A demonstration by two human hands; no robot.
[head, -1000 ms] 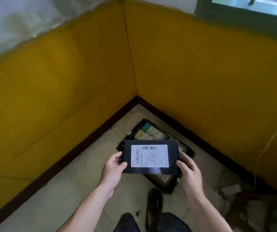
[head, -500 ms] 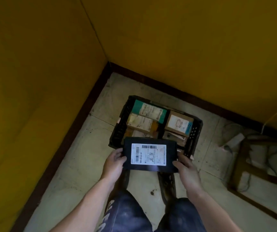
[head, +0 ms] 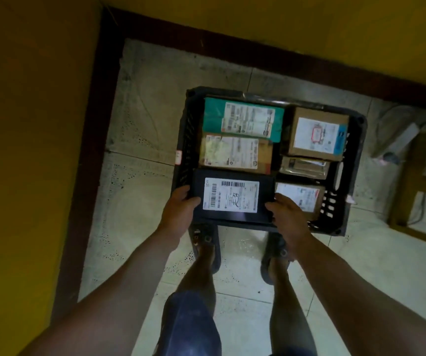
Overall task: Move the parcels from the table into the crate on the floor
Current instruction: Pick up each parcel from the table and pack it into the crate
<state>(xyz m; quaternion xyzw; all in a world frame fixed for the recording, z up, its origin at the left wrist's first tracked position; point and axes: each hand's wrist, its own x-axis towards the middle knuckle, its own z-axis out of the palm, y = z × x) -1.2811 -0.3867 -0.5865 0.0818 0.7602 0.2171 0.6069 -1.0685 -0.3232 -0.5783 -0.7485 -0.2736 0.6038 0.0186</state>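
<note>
Gripping black parcel (head: pixel 232 196), left hand (head: pixel 181 210), right hand (head: pixel 287 214)

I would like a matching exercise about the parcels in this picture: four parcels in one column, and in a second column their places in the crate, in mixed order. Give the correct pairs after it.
Column one
1. teal parcel
2. black parcel
3. brown box with the blue-edged label
4. brown parcel with the yellowish label

Column two
A. far right corner of the crate
B. gripped by the left hand and the right hand, at the crate's near left
C. far left corner of the crate
D. left side, middle row

Pairs: 1-C; 2-B; 3-A; 4-D
</note>
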